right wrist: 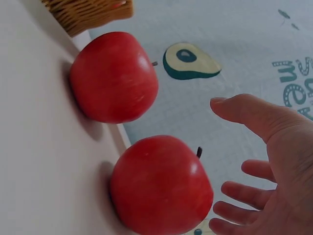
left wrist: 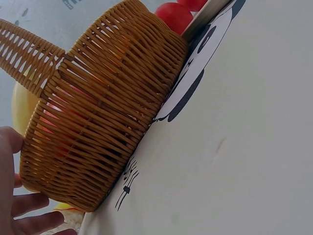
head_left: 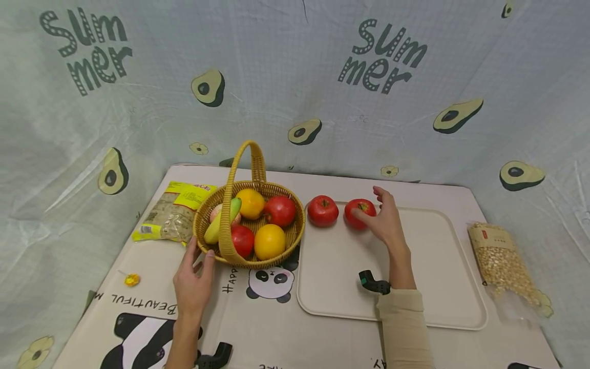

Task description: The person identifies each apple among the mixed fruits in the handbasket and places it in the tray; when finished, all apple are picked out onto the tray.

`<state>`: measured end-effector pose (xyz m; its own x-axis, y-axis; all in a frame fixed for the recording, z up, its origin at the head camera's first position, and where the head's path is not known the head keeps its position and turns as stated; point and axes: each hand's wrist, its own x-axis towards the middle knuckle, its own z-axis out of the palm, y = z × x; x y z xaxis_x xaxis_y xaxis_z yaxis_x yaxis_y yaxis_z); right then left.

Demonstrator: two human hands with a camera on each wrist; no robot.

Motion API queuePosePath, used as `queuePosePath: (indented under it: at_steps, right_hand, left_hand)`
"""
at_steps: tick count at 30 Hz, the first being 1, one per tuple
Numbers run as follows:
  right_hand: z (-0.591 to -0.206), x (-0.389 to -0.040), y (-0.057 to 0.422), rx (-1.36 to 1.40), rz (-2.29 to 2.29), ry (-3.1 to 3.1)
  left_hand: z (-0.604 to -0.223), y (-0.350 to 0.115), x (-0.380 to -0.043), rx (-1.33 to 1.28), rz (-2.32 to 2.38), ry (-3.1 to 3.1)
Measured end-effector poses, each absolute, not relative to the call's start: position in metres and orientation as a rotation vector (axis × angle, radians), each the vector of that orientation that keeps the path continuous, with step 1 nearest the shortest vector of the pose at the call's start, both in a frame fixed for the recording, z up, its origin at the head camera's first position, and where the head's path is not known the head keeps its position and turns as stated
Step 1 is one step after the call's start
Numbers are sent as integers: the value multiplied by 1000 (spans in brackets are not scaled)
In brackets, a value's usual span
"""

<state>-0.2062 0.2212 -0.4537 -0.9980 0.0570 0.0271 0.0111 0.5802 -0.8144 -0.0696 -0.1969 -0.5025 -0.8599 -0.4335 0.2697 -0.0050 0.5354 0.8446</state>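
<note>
A yellow wicker basket (head_left: 295, 246) with a tall handle holds red apples, yellow-orange fruit and a banana (head_left: 214, 228). My left hand (head_left: 194, 284) is at its near left rim, thumb and fingertips touching the wicker; the left wrist view shows the fingers (left wrist: 32, 203) spread beside the basket (left wrist: 98, 112). Two red apples lie at the tray's far left: one apple (head_left: 322, 211) near the basket, the other apple (head_left: 364, 207) under my right hand (head_left: 384, 220). In the right wrist view, that hand (right wrist: 274, 161) has its fingers apart, with a gap to the nearer apple (right wrist: 161, 186).
The beige tray (head_left: 442, 266) spans the right of the table. Left of the basket lies a yellow plastic food bag (head_left: 172, 212), with a small yellow-wrapped lollipop (head_left: 132, 280) in front. A bag of pale grains (head_left: 502, 256) lies beyond the tray's right edge. A patterned curtain (head_left: 286, 77) stands behind.
</note>
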Motion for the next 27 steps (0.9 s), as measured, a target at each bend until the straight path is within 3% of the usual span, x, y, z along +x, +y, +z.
queuePosePath:
  at_steps: [27]
  right_hand:
    - [-402, -217, 178, 366, 1204, -2774]
  left_hand:
    - [-503, -197, -69, 369, -1295, -2342]
